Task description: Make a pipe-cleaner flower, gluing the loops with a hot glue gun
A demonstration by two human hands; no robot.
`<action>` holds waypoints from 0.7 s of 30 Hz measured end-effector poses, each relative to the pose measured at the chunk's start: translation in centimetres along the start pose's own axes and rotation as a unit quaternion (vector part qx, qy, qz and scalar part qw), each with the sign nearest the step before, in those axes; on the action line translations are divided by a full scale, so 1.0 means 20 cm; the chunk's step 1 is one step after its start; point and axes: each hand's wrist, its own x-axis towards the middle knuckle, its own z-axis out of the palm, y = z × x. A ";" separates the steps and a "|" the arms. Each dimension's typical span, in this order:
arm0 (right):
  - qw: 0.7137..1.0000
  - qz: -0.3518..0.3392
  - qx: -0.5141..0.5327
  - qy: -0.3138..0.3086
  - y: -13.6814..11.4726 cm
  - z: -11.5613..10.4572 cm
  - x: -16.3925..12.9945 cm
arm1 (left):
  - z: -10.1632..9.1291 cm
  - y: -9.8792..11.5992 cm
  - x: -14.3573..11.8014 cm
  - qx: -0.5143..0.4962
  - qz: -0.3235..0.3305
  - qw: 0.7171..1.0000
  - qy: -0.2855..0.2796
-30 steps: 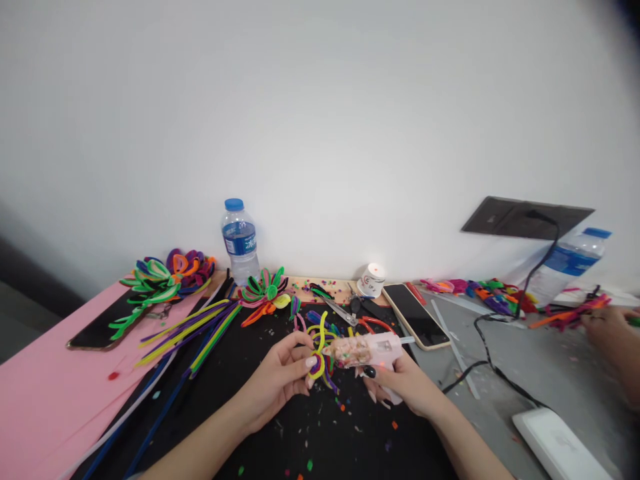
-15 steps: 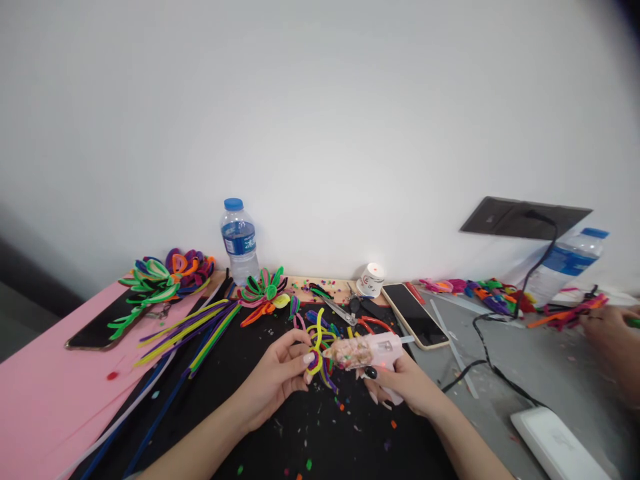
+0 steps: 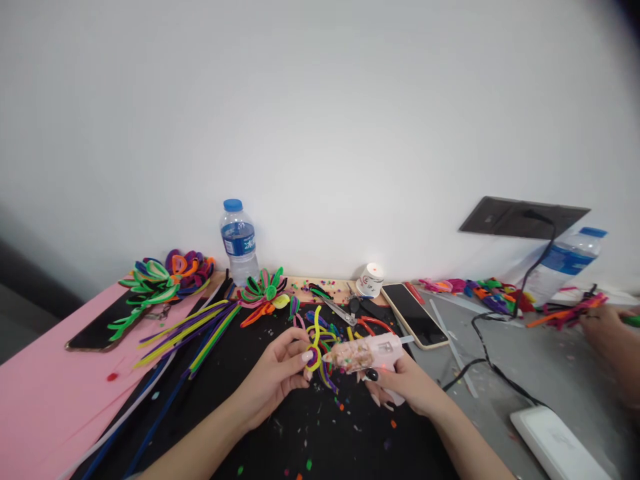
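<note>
The left hand (image 3: 277,373) and right hand (image 3: 400,385) meet above the mat (image 3: 320,433) at the table's near centre, with the pipe-cleaner piece (image 3: 320,347) between them and the glue gun (image 3: 367,353) to its right. Behind the gun lie the scissors (image 3: 345,312), then the tape roll (image 3: 371,279) by the wall. The phone (image 3: 414,307) lies right of the scissors. A water bottle (image 3: 239,241) stands at the back left, with loose pipe cleaners (image 3: 195,330) in front of it. A co-worker's hand (image 3: 607,327) rests at the far right.
</note>
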 end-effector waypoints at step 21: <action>0.999 -0.008 0.008 0.048 0.04 0.00 0.01 | 0.01 -0.01 -0.01 0.008 -0.011 1.000 -0.024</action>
